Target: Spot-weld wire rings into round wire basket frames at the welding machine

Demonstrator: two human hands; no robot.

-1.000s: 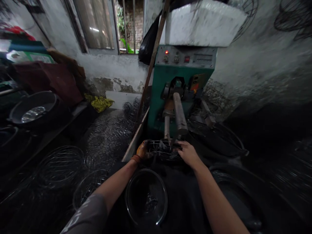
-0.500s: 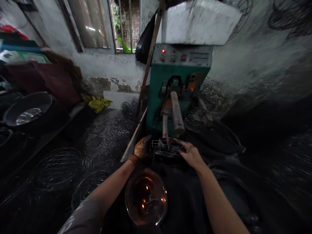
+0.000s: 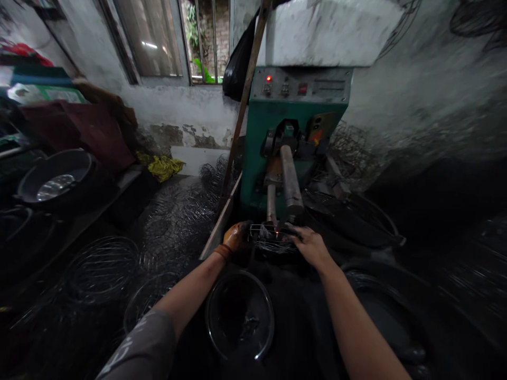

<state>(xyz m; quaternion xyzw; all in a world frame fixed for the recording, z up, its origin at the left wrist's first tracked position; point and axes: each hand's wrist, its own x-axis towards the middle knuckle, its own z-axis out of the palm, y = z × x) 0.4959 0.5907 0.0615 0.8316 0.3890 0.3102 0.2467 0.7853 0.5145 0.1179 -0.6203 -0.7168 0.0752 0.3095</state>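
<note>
My left hand [image 3: 235,237], in a stained orange-brown glove, grips the left side of a small round wire frame [image 3: 272,246]. My bare right hand [image 3: 311,246] has its fingers closed on the right side of the same frame. Between my hands the frame sits at the electrode tips of a green spot welder [image 3: 255,137]. A tiny red glow shows on the wire there. Two thick metal arms [image 3: 291,182] reach out from the welder above it. Just below, a shiny metal bowl [image 3: 209,322] holds small pieces too dark to identify.
Piles of bent wire [image 3: 174,216] cover the floor at left, near a round wire grid [image 3: 103,266]. A dark basin [image 3: 85,171] stands far left. A wooden stick [image 3: 242,116] leans beside the welder. Another dark round pan [image 3: 380,311] lies to the right.
The orange light reflected in the bowl has faded, and a red glow now shows on the wire at the electrodes. My left fingers have closed in on the frame's edge.
</note>
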